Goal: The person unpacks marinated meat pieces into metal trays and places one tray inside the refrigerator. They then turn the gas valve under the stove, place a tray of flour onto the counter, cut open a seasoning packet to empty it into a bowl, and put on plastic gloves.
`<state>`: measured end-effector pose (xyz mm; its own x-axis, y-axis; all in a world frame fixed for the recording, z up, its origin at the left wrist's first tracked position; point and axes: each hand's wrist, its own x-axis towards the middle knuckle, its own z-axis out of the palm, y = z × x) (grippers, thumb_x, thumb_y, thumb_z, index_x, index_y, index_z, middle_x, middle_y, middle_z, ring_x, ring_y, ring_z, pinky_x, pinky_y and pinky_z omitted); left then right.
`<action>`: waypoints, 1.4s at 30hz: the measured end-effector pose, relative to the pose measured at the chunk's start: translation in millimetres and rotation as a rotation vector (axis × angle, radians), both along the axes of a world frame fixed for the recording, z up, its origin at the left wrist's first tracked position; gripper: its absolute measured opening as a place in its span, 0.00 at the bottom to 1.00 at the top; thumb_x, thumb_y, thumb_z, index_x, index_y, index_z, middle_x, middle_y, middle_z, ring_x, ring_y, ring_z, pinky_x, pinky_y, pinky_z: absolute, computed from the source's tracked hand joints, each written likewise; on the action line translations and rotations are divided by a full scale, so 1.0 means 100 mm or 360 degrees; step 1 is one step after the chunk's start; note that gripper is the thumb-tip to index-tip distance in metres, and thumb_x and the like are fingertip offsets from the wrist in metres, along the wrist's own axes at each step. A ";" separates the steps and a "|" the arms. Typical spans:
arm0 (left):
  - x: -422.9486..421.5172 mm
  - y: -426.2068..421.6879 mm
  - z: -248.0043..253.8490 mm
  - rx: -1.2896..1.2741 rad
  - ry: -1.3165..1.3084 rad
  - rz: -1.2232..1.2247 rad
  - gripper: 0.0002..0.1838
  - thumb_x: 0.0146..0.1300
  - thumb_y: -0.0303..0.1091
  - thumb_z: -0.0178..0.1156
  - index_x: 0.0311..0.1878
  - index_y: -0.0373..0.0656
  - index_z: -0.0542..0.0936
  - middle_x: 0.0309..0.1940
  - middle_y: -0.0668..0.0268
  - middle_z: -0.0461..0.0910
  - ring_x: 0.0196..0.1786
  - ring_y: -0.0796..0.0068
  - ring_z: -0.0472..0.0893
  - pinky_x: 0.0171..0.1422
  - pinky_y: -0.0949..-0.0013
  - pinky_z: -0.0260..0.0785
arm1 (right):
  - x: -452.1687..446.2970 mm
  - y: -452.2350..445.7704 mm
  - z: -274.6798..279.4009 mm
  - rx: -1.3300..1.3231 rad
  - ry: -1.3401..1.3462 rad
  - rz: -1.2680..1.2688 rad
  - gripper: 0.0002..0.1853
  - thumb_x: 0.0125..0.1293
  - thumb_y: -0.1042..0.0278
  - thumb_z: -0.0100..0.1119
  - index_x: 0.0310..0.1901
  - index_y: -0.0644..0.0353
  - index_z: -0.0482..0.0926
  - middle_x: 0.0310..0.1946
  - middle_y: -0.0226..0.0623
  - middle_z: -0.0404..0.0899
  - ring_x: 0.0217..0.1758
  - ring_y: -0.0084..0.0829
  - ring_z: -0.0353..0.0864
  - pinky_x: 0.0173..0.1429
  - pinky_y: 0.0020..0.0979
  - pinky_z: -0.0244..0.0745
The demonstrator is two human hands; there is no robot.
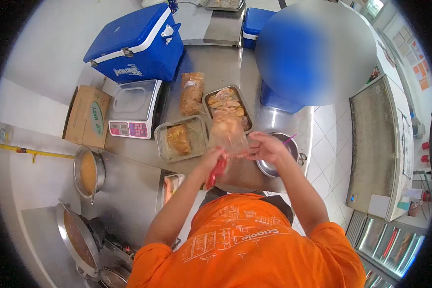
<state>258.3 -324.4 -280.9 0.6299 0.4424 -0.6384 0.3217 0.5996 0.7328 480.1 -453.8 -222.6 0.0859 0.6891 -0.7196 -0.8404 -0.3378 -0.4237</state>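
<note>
One clear plastic bag lies near the centre, its far end, toward 12 o'clock, overlapping a metal tray of pale, yellowish meat pieces. The left hand is closed around a red item beside the bag's 7 o'clock corner; the right hand, fingers partly spread, pinches the 4 o'clock corner. If that pinch slips, the film could fold shut or drag pieces onto the steel table; a wrist dropping toward 4 o'clock might knock the metal bowl. The bag looks thin, limp and cloudy; whether the pale mass showing through sits inside or beneath, I cannot tell.
</note>
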 end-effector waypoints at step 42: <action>-1.14 -0.80 -0.86 0.1320 0.0017 0.0324 0.15 0.68 0.26 0.63 0.56 0.39 0.76 0.46 0.62 0.84 0.47 0.67 0.83 0.52 0.64 0.75 | -1.26 -1.06 -0.71 0.0498 -0.2391 0.0479 0.05 0.60 0.72 0.66 0.37 0.62 0.87 0.37 0.46 0.88 0.44 0.37 0.88 0.50 0.39 0.79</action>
<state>144.8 -404.4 -366.7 0.4834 0.8731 -0.0637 0.2753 -0.0825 0.9578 354.1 -559.4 -294.0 0.4038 0.9125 0.0656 0.4813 -0.1509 -0.8635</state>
